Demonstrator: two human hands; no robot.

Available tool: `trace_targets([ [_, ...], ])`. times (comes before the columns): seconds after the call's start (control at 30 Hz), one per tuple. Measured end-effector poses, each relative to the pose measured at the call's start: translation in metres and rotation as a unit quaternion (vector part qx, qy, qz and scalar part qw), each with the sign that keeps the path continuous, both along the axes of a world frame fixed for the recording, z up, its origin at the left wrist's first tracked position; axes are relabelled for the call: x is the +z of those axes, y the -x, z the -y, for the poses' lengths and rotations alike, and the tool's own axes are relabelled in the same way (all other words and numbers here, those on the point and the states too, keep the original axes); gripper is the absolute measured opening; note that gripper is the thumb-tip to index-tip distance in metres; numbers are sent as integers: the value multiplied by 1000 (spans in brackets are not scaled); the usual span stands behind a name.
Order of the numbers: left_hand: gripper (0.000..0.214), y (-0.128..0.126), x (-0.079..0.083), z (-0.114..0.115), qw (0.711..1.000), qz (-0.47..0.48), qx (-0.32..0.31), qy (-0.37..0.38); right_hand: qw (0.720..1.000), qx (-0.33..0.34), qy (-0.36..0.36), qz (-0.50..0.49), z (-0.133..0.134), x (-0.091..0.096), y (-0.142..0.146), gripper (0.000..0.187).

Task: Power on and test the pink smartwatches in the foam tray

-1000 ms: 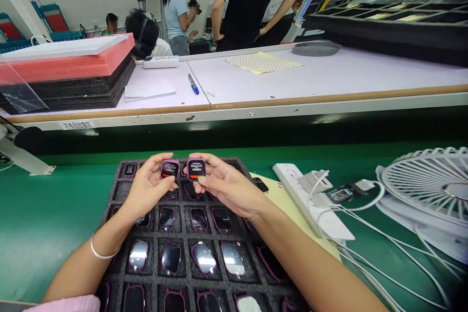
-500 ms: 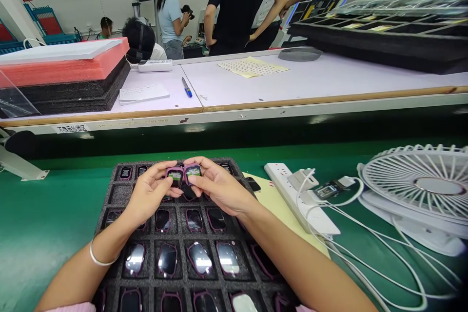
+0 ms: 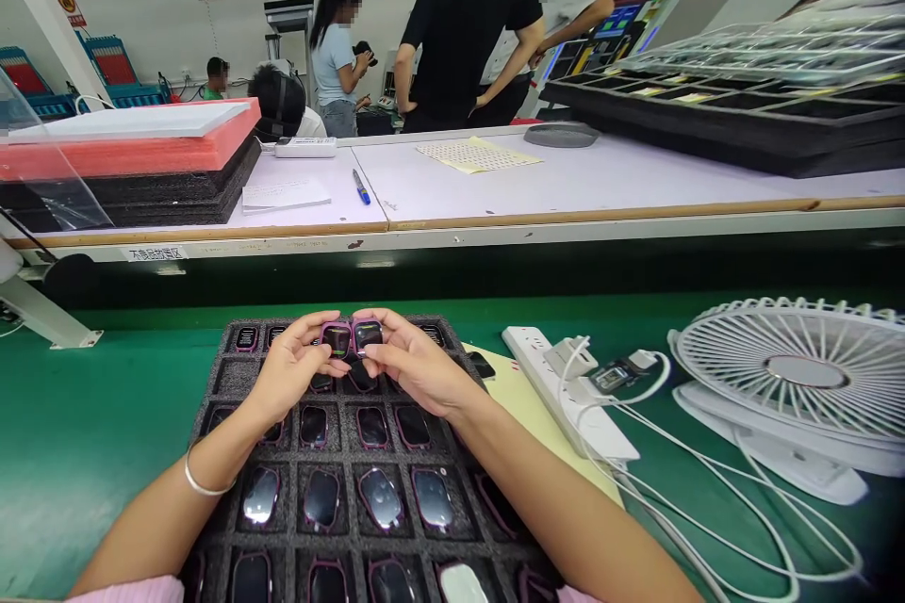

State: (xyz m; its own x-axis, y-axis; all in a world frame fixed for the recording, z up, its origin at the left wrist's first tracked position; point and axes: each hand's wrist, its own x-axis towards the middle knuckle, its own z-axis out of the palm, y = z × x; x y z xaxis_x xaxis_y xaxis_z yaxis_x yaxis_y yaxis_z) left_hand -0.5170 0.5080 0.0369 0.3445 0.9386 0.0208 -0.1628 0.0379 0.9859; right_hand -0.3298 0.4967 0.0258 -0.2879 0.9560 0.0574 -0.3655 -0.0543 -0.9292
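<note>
My left hand (image 3: 293,367) pinches a small purple-rimmed smartwatch body (image 3: 335,339) by its edges. Right beside it, my right hand (image 3: 410,366) grips a second watch body (image 3: 368,335) of the same kind. Both screens face up and nearly touch, held just above the far rows of a black foam tray (image 3: 226,375). The tray's pockets hold several more purple watch bodies (image 3: 382,497), screens up. A thin bangle circles my left wrist.
A white power strip (image 3: 558,391) with plugs and white cables lies right of the tray, beside a white fan (image 3: 798,372) lying flat. A yellow sheet pokes out under the tray. Behind, a raised shelf carries foam stacks (image 3: 141,160), a pen and paper. Several people stand beyond.
The two watches dropped from a raised position toward the tray and came closer together; their lit screens changed from red-and-white to dimmer displays. The camera tilted up slightly.
</note>
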Motion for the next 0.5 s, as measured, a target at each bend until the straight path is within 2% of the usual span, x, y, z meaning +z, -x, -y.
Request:
trace_targets([
  [0.13,45,-1,0,-3,1000,12,10,9,998,15,32,-45,-6,-3,0,36],
  [0.23,45,-4,10,-15,999,42,18,9,997,17,36,-69,-19,8,-2,36],
  [0.33,44,-8,37,-36,997,73,27,-27,998,11,-5,-59,-39,35,-3,33],
  [0.5,51,-14,104,-63,987,92,15,-130,992,-7,-122,-39,-68,105,-4,30],
])
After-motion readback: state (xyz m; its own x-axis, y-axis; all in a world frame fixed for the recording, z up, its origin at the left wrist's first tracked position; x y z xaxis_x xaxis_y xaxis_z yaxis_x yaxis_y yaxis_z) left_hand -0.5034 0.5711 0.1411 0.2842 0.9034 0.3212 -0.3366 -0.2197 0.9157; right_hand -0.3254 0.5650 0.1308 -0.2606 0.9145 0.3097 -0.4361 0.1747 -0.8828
